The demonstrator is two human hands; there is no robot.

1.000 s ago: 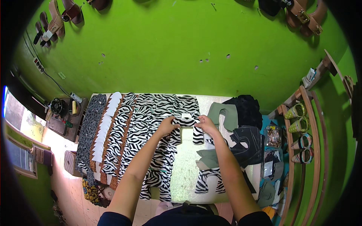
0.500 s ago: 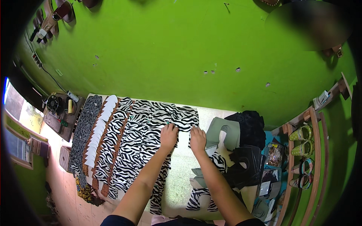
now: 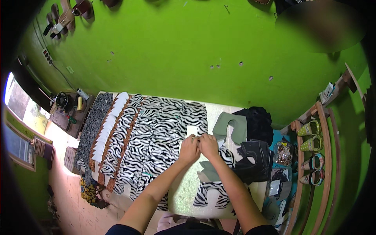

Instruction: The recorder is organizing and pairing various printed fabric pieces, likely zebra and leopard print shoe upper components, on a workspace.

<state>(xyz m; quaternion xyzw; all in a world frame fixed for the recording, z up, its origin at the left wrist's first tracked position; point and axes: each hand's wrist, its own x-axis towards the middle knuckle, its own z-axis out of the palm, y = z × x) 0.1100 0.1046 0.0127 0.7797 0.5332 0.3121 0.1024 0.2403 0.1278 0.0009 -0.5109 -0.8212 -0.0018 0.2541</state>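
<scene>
My left hand (image 3: pixel 190 149) and my right hand (image 3: pixel 208 146) meet over the pale table (image 3: pixel 182 196). Their fingers are curled and close together at the fingertips. A small dark bit shows between them, too little to tell what it is. Just beyond my fingers lies a notched zebra-print fabric piece (image 3: pixel 194 111), its lower edge partly covered by my right hand. More zebra-print pieces (image 3: pixel 160 129) overlap in rows to the left of my left hand. Below my right forearm is another notched zebra-print piece (image 3: pixel 200 194), beside grey-green cut pieces (image 3: pixel 208 172).
Scalloped white pieces (image 3: pixel 107 129), brown strips and a dark grey patterned row (image 3: pixel 94 129) lie at the left. Grey-green (image 3: pixel 231 121) and black pieces (image 3: pixel 254 160) are stacked at the right. A wooden rack (image 3: pixel 327 156) holds sandals beside the table; a green wall (image 3: pixel 156 58) stands behind.
Both hands have come together and moved slightly nearer to me, away from the notched zebra-print piece's sides. The head view has shifted a little.
</scene>
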